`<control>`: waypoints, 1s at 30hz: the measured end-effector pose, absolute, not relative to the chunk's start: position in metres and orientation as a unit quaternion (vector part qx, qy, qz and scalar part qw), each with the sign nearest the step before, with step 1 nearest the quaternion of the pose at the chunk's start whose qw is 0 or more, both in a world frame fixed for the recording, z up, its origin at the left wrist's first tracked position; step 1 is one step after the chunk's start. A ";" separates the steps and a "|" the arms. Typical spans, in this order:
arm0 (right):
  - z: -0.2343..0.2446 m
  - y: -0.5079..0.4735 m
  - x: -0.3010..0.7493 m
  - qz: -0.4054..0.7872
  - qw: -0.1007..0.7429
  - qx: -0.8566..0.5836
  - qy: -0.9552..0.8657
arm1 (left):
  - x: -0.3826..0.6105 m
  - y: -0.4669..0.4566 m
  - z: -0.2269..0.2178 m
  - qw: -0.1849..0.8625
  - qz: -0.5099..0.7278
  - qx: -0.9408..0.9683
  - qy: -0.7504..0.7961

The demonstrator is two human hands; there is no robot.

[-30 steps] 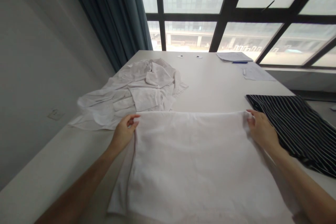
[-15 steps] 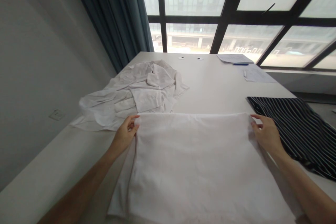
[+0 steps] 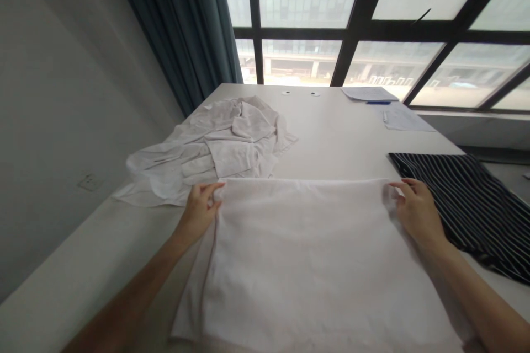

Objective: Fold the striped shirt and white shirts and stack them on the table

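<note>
A folded white cloth spreads across the near part of the table, its straight far edge running between my hands. At the far left corner, my left hand pinches the fabric between thumb and fingertips. My right hand grips the far right corner in the same way, thumb below and index finger on the edge. Along the left side a second layer of the cloth shows beneath the top one. The cloth's near edge is partly cut off by the bottom of the view.
A crumpled heap of white fabric lies just beyond my left hand. To the right is a black cloth with white stripes. Papers and a blue pen sit at the white table's far right, before the window.
My right hand has shifted slightly left along with its corner of the cloth. The left hand has edged a little to the right. The other things stay where they were.
</note>
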State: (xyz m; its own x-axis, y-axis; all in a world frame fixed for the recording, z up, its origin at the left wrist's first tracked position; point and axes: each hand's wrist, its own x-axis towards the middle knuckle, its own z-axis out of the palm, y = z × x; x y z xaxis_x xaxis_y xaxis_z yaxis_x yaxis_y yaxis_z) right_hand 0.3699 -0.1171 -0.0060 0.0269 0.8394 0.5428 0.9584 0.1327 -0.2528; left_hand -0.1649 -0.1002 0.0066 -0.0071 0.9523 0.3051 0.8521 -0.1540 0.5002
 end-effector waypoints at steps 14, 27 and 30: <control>-0.015 -0.091 0.267 0.029 0.059 -0.543 -0.837 | -0.069 -0.086 -0.008 -0.029 0.069 0.914 0.398; -0.010 -0.065 0.371 -0.090 0.109 -0.668 -0.730 | -0.115 -0.039 0.022 0.019 0.158 0.847 0.507; -0.003 -0.063 0.383 -0.035 0.147 -0.656 -0.740 | -0.122 -0.029 0.032 0.047 0.095 0.848 0.520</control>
